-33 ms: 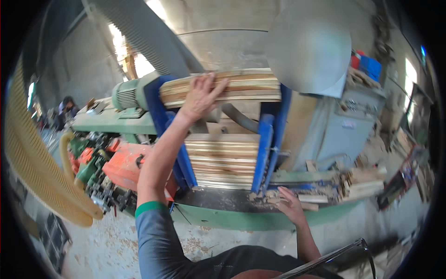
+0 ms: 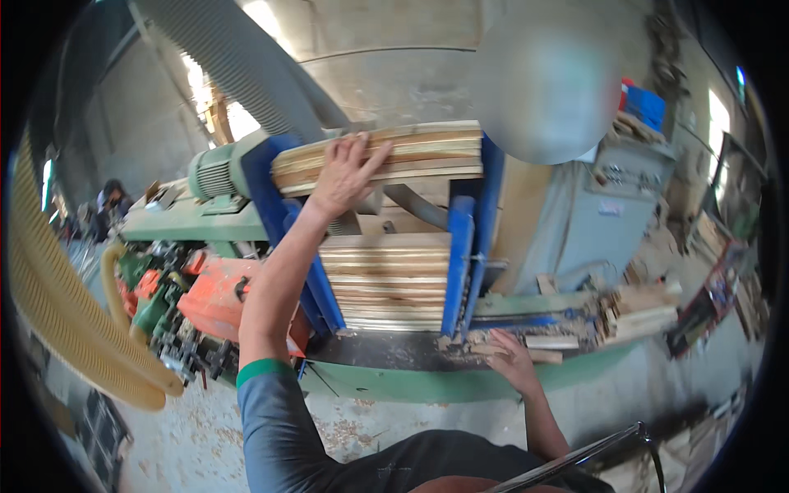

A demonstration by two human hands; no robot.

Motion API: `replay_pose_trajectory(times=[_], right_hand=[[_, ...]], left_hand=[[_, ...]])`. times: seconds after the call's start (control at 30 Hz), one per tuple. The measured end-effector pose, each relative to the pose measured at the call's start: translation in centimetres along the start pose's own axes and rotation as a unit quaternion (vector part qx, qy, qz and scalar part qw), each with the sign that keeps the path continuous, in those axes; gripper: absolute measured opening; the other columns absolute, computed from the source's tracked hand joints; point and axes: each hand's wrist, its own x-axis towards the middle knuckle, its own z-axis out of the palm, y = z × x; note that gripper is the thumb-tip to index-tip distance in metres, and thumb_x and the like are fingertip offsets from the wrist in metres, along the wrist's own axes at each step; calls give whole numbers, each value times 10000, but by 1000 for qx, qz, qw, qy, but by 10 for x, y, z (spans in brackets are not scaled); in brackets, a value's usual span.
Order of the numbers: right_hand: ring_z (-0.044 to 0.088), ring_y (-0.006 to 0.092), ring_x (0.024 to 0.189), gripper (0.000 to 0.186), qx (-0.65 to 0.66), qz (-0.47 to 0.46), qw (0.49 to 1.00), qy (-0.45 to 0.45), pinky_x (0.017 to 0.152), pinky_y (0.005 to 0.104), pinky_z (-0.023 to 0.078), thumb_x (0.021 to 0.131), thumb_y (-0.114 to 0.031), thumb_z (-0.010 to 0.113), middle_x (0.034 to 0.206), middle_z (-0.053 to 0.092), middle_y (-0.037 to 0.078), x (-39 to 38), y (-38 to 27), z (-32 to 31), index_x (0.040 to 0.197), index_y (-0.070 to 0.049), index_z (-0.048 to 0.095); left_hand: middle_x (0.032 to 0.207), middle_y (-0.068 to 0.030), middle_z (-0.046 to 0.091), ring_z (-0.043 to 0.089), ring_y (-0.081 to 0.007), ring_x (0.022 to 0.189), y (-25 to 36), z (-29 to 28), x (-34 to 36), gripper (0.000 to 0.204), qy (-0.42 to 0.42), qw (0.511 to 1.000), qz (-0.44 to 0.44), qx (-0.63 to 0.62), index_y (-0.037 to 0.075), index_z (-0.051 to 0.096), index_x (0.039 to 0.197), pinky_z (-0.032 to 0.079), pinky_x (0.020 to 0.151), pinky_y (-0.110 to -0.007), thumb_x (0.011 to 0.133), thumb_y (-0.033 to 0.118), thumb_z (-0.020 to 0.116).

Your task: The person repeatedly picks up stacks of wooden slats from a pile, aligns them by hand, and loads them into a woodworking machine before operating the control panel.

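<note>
My left hand point(image 2: 345, 175) lies with spread fingers against the front of an upper bundle of wood strips point(image 2: 427, 149), left of its middle. That bundle rests across the top of a blue metal frame point(image 2: 459, 267). Lower down, between the frame's uprights, a second stack of wood strips point(image 2: 386, 283) lies level. My right hand point(image 2: 514, 361) hovers over or rests on the green machine's front edge, fingers apart, beside small wood offcuts point(image 2: 552, 342). Whether its fingertips touch an offcut I cannot tell.
To the left stand a green motor point(image 2: 218, 174) and an orange machine housing point(image 2: 215, 294). Thick yellow hoses point(image 2: 74, 329) hang at far left. A grey cabinet point(image 2: 604, 218) stands at right, with more wood pieces point(image 2: 645, 316) before it. Another person point(image 2: 115, 201) is far back left.
The whole scene has slid slightly left in the view. Both hands keep their places against the wood and the machine edge.
</note>
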Motion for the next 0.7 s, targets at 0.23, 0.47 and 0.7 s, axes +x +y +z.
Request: replay_pose_trajectory(times=[0.23,0.47,0.7], right_hand=[[518,195,1277,663,11,35,999,38,987,308,510,883,-32,767,1515,439,88,-24,27,-3,1505,-89,547],[520,219,1304,664,24,82,995,55,1048,387,468,883,-130,788,1516,466,59,-37,49,-3,1506,-142,558],[531,228,1290,636,43,126,991,32,989,340,541,899,-61,762,1509,457,89,-41,67,13,1498,-97,554]], left_hand=[[1425,-173,476,467,-345,1295,40,33,-32,965,-75,997,19,16,232,418,1574,367,1062,-498,698,282,822],[1493,-200,436,447,-378,1343,86,34,-94,1026,-226,971,-45,-69,125,314,1622,313,1167,-525,815,567,768],[1578,-233,330,217,-423,1523,124,102,-123,986,-63,969,-232,-48,49,386,1566,40,1210,-685,832,620,713]])
